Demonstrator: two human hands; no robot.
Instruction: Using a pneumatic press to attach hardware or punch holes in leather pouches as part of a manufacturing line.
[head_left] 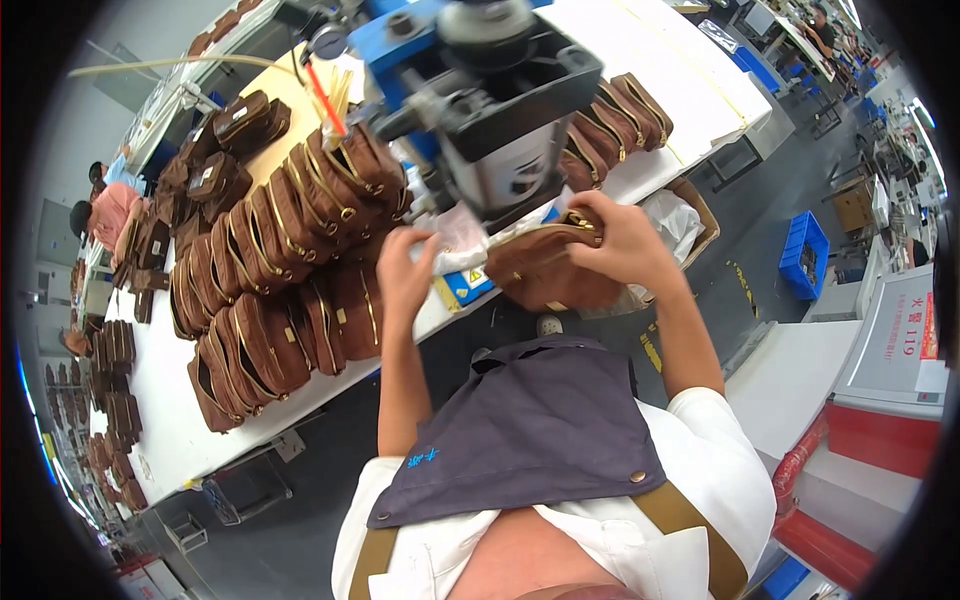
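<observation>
My right hand (pixel 625 240) grips a brown leather zip pouch (pixel 545 268) by its upper edge, thumb and fingers closed beside the brass zip. The pouch hangs tilted at the table's front edge, its far end under a blue and black press machine (pixel 490 110). My left hand (pixel 405 268) is apart from the pouch, to the left of the press, fingers bent with a gap between them and nothing visible in them. Beside it lies a white cloth-like piece (pixel 460 238) on the machine's base. Just left of that hand stand rows of similar brown zip pouches (pixel 275 230).
More pouches (pixel 625 120) stand behind the press on the white table (pixel 690 60). A cardboard box with white plastic (pixel 675 222) sits at the table's right edge. Further right, a blue crate (pixel 803 258) is on the floor. Other people (pixel 105 215) work at the far left.
</observation>
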